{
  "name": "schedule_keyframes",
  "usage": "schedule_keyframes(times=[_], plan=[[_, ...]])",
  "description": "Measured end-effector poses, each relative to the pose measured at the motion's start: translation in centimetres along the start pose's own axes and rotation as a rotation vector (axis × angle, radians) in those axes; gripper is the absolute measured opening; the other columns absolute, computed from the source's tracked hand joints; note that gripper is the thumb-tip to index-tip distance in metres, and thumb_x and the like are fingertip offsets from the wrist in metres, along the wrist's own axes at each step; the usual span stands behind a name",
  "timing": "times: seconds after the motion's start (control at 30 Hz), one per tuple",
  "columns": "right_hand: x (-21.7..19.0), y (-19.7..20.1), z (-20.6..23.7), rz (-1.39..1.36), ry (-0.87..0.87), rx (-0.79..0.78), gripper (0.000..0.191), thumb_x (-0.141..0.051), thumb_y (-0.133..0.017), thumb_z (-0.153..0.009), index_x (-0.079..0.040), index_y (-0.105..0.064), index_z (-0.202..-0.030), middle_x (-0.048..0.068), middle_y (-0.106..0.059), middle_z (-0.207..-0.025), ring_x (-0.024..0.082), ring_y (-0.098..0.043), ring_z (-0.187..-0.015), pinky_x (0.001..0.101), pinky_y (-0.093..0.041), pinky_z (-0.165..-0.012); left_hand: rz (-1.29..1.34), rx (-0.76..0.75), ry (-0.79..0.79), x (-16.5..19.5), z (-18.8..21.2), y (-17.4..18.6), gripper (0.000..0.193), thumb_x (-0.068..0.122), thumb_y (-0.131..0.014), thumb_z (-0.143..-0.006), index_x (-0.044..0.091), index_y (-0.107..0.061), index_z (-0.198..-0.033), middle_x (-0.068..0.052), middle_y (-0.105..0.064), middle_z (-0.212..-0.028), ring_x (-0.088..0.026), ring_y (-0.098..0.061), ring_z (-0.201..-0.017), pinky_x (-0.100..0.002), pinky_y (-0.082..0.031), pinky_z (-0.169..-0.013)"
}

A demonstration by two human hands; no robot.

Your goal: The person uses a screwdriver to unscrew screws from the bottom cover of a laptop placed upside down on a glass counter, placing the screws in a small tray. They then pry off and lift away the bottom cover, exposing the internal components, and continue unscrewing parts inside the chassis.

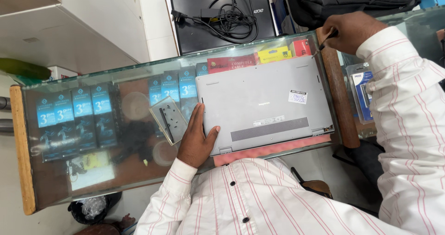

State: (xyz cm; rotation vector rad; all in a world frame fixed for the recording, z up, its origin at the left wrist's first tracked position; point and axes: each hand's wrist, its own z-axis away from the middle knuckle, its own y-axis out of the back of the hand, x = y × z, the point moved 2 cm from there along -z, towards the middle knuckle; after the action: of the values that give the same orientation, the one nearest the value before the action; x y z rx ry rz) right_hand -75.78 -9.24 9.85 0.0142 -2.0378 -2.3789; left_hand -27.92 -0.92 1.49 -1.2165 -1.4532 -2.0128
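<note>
On the glass counter (pixel 60 198), a small clear tray (pixel 168 119) holding dark screws and a thin dark tool lies just left of the left hand (pixel 196 140). That hand rests flat on the near left corner of a grey laptop (pixel 264 103) lying bottom-up, fingers together along its edge and thumb pressed on the base. At the laptop's far right corner, the right hand (pixel 351 31) pinches a slim screwdriver (pixel 326 40), its tip at that corner.
</note>
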Motion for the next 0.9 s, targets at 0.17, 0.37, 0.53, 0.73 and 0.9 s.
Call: schedule_keyframes(times=[0.17,0.37,0.53,0.73,0.9], plan=[[-0.5,0.7,0.1,-0.095,-0.112,0.03,0.03,-0.028,-0.068,-0.104,-0.012,-0.074,-0.128,0.022,-0.076,-0.11,0.041,-0.074,-0.094,0.0472,-0.059,-0.088,0.004,0.006,-0.018,-0.1,0.1,0.2,0.081,0.026,-0.069,-0.094,-0.003,-0.027,-0.156,-0.028,-0.031,-0.163,-0.041,-0.035,-0.15,-0.042,-0.035,-0.118],[-0.3,0.4,0.2,-0.009,-0.273,-0.085,0.042,-0.035,-0.074,-0.099,-0.01,-0.07,-0.132,0.025,-0.076,-0.105,0.041,-0.074,-0.093,0.0468,-0.059,-0.087,0.032,-0.009,-0.006,-0.2,0.0,0.4,0.081,0.025,-0.068,-0.094,-0.003,-0.026,-0.157,-0.027,-0.031,-0.163,-0.04,-0.035,-0.15,-0.042,-0.035,-0.119],[-0.5,0.6,-0.3,-0.074,0.019,0.002,0.042,-0.029,-0.074,-0.093,-0.011,-0.072,-0.131,0.019,-0.077,-0.111,0.036,-0.075,-0.097,0.0437,-0.06,-0.088,0.021,-0.011,0.001,-0.3,-0.1,0.6,0.081,0.026,-0.069,-0.094,-0.003,-0.026,-0.157,-0.027,-0.031,-0.163,-0.04,-0.035,-0.15,-0.041,-0.035,-0.119],[-0.9,1.0,-0.2,-0.109,-0.093,-0.053,0.039,-0.028,-0.066,-0.095,-0.015,-0.074,-0.131,0.019,-0.078,-0.102,0.035,-0.078,-0.089,0.0434,-0.062,-0.084,0.011,-0.017,-0.016,-0.4,-0.1,0.7,0.082,0.026,-0.069,-0.094,-0.002,-0.025,-0.157,-0.027,-0.031,-0.163,-0.04,-0.033,-0.151,-0.041,-0.034,-0.119],[-0.7,0.6,-0.4,-0.028,-0.191,-0.078,0.041,-0.038,-0.072,-0.096,-0.014,-0.074,-0.129,0.022,-0.078,-0.1,0.037,-0.077,-0.088,0.0447,-0.06,-0.085,0.014,-0.02,-0.005,-0.6,0.0,0.8,0.082,0.026,-0.069,-0.094,-0.002,-0.025,-0.157,-0.027,-0.032,-0.163,-0.04,-0.034,-0.15,-0.041,-0.034,-0.119]])
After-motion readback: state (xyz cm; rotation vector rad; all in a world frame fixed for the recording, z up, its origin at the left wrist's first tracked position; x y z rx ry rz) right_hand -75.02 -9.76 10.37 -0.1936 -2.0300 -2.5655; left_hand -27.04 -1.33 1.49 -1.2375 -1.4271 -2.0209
